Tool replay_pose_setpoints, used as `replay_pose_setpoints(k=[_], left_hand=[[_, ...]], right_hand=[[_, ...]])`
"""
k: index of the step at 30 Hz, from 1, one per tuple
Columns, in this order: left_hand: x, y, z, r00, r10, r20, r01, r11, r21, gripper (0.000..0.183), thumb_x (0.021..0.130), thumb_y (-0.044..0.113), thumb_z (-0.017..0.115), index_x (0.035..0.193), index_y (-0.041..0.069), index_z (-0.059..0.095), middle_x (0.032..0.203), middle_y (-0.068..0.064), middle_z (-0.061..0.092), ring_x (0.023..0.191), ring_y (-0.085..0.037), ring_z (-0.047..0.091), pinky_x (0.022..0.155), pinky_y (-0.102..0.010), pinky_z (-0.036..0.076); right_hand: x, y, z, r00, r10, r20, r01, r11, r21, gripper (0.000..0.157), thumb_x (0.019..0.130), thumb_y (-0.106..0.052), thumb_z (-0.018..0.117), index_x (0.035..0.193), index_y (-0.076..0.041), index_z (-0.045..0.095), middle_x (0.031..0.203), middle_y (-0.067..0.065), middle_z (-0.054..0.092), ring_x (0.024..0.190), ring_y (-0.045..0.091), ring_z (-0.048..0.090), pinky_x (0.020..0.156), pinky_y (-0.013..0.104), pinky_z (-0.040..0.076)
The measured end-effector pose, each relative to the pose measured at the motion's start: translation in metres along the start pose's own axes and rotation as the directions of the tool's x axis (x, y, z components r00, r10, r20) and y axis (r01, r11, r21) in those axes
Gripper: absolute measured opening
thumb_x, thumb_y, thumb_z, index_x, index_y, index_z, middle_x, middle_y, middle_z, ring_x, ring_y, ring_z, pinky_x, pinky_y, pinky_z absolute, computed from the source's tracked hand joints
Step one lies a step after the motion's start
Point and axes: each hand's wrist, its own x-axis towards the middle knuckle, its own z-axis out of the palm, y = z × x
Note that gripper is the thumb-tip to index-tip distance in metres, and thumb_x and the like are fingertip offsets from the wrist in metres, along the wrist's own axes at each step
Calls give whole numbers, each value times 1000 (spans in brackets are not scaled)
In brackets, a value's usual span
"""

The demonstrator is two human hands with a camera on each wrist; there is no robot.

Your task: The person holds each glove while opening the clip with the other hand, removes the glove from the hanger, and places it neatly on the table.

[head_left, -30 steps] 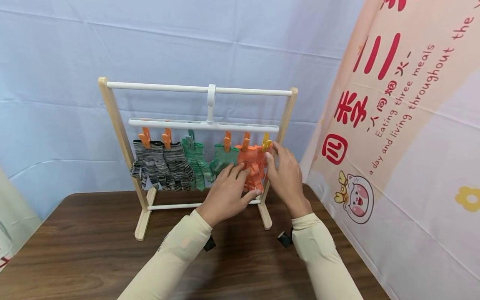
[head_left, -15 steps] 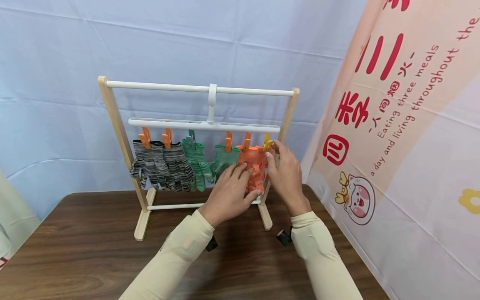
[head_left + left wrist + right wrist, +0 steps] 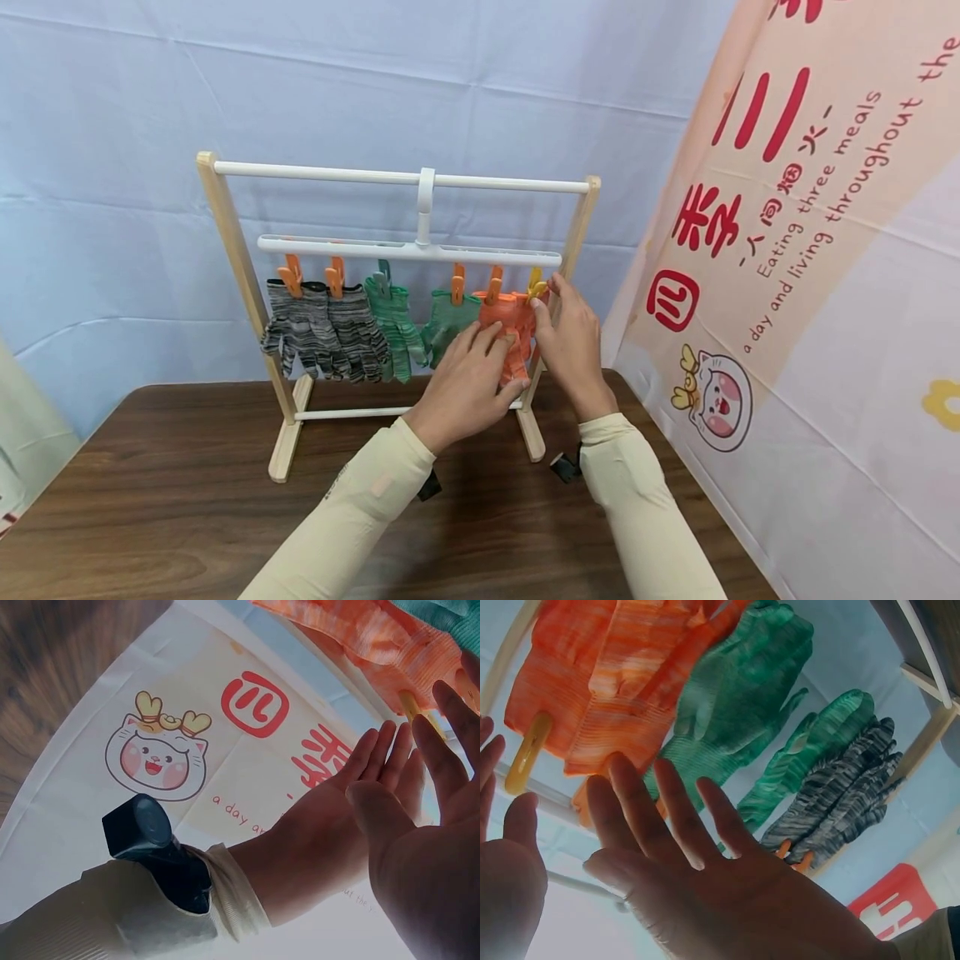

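Several knit gloves hang by clips from a white hanger (image 3: 420,249). My left hand (image 3: 468,383) is in front of the orange gloves (image 3: 510,315), fingers extended; I cannot tell whether it touches them. At the hanger's right end, my right hand (image 3: 573,337) has thumb and fingers apart beside a yellow clip (image 3: 537,287) on an orange glove. The right wrist view shows that clip (image 3: 529,754) just beyond the right thumb (image 3: 521,821), with a gap. Green gloves (image 3: 453,321) hang left of the orange ones; grey-black striped gloves (image 3: 303,325) hang farthest left.
The hanger hooks over the top rod (image 3: 315,173) of a wooden rack, whose right post (image 3: 577,221) stands just behind the right hand. The rack's feet (image 3: 291,442) rest on a dark wooden table (image 3: 172,500). A printed cloth (image 3: 720,333) borders the right side.
The left hand has shifted slightly right across the orange gloves. The right index finger has risen a little beside the yellow clip. The hanging gloves barely differ.
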Motion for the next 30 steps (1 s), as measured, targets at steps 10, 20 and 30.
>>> replay_pose_setpoints(k=[10, 20, 30], left_hand=[[5, 5, -3, 1000, 28, -3, -28, 1000, 1, 61, 89, 48, 51, 132, 6, 47, 134, -16, 43, 126, -36, 35, 104, -47, 27], [8, 6, 2, 1000, -11, 20, 12, 1000, -24, 59, 90, 49, 49, 132, 8, 47, 134, -13, 44, 123, -32, 38, 101, -45, 31], [10, 11, 2, 1000, 0, -2, 0, 998, -68, 56, 90, 45, 52, 133, 10, 46, 134, -9, 44, 121, -27, 38, 97, -43, 35]], right_hand=[[8, -4, 4, 995, 79, 52, -83, 994, 65, 51, 91, -22, 56, 136, -3, 42, 130, 9, 52, 122, 22, 44, 100, 41, 34], [7, -3, 6, 985, 152, 83, -161, 980, 118, 49, 91, -22, 56, 136, -7, 42, 126, 9, 54, 119, 24, 46, 97, 42, 36], [5, -6, 5, 984, 173, 41, -178, 967, 184, 38, 90, -20, 59, 125, -5, 54, 112, 8, 61, 109, 22, 54, 92, 36, 41]])
